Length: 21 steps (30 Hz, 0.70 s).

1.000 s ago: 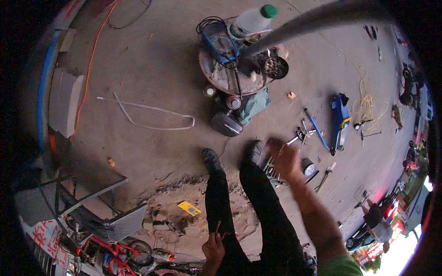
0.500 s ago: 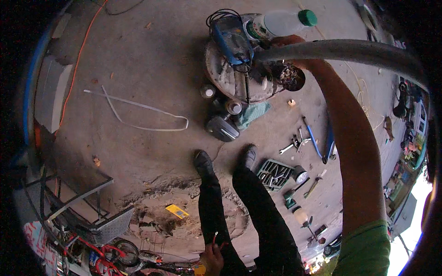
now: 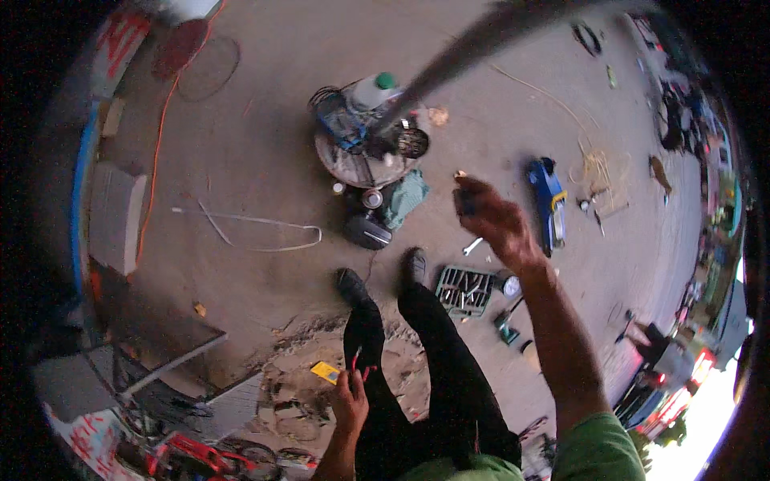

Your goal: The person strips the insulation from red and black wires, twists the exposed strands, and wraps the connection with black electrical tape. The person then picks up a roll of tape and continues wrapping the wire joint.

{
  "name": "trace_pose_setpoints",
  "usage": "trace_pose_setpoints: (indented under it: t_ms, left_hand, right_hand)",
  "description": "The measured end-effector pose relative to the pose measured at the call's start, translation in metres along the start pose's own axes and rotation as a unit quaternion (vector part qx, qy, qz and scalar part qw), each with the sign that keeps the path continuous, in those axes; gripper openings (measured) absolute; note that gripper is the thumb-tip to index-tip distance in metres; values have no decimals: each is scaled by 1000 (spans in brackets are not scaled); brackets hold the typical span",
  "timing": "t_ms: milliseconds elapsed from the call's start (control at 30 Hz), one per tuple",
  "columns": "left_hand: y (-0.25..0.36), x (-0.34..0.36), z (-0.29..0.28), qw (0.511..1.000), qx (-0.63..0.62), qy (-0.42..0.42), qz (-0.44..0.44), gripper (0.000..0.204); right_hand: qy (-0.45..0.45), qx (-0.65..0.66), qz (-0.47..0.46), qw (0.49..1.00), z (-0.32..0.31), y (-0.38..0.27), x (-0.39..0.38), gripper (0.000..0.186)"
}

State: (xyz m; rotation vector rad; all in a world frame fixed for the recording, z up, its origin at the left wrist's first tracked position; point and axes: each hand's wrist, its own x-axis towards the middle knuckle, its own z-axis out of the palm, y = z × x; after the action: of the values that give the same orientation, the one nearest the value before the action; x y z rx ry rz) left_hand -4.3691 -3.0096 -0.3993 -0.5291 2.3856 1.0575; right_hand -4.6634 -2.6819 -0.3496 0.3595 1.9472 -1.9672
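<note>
Low in the view, my left hand (image 3: 350, 402) is closed around a red-handled tool (image 3: 360, 368) with a thin metal tip; its exact kind is too small to make out. My right hand (image 3: 501, 228) is held out over the floor, smeared by motion. Its fingers are curled about a small dark object (image 3: 465, 200) that is too blurred to name. Beyond it stands a round, worn stand (image 3: 337, 163). On the stand are a clear bottle with a green cap (image 3: 385, 81), a blue box with black cable (image 3: 343, 128) and a dark round tin of small bits (image 3: 413, 143).
A thick grey hose (image 3: 461, 60) crosses above the stand. A green cloth (image 3: 407, 199) and a black container (image 3: 368, 232) sit at its near side. Near my feet lie a socket tray (image 3: 465, 290) and a wrench (image 3: 473, 245). A blue floor jack (image 3: 548, 204) stands to the right.
My right hand has come away from the stand, back toward me and down. My left hand, with the red-handled tool, has risen further into view. The whole view has shifted.
</note>
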Motion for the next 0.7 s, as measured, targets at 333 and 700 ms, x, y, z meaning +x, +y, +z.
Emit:
trace_pose_setpoints:
  t_ms: [333,700]
  left_hand:
    - [319,-58,-165,919,-222,-229,231,9]
    - [464,-249,-96,781,-124,-417,448,49]
  right_hand:
    - [-7,282,-21,959,26,-175,-285,35]
    - [230,-88,-252,936,-49,-213,-521,22]
